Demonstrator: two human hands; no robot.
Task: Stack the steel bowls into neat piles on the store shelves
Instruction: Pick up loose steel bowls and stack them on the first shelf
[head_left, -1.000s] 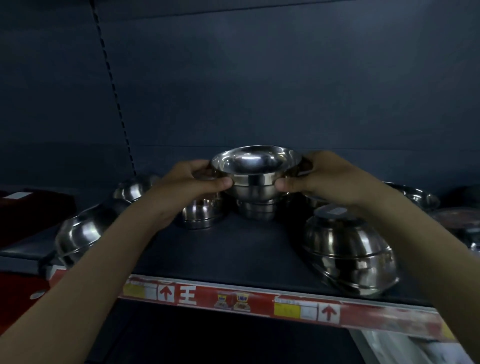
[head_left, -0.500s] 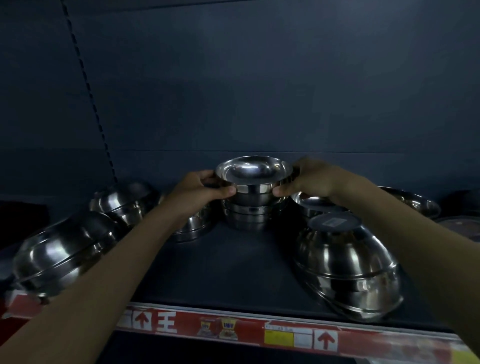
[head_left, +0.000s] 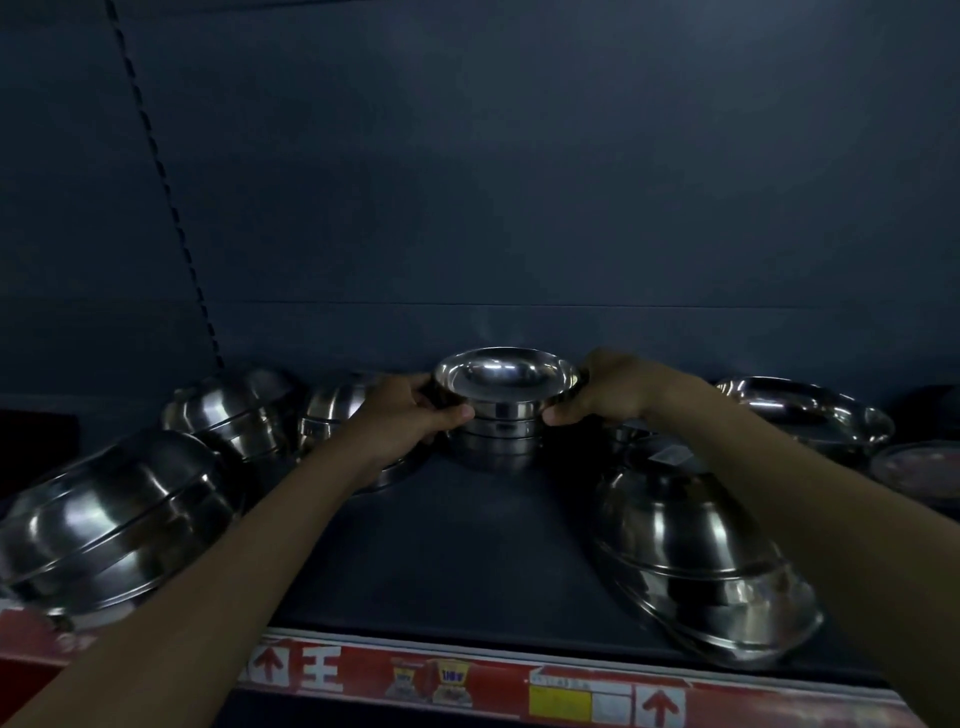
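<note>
- I am watching the top steel bowl (head_left: 506, 375), open side up, sitting on a short pile of bowls (head_left: 496, 441) at the middle of the frame, toward the back of the dark shelf (head_left: 467, 551).
- My left hand (head_left: 410, 415) is closing around the bowl's left side, thumb pressing under the rim.
- My right hand (head_left: 605, 392) is gripping the right side likewise, fingers curling over the rim, thumb beneath.
- An upturned stack (head_left: 696, 561) is lying tilted at lower right, near the shelf's front edge, with a label on its base.
- Two more tilted stacks are leaning at left: one at the lower left (head_left: 114, 519), another behind it (head_left: 234, 415).
- A further bowl (head_left: 337, 410) is partly hiding behind my left wrist.
- A wide shallow bowl (head_left: 810, 415) is resting open side up at right.
- A red price strip (head_left: 467, 680) is running along the bottom of the frame.
</note>
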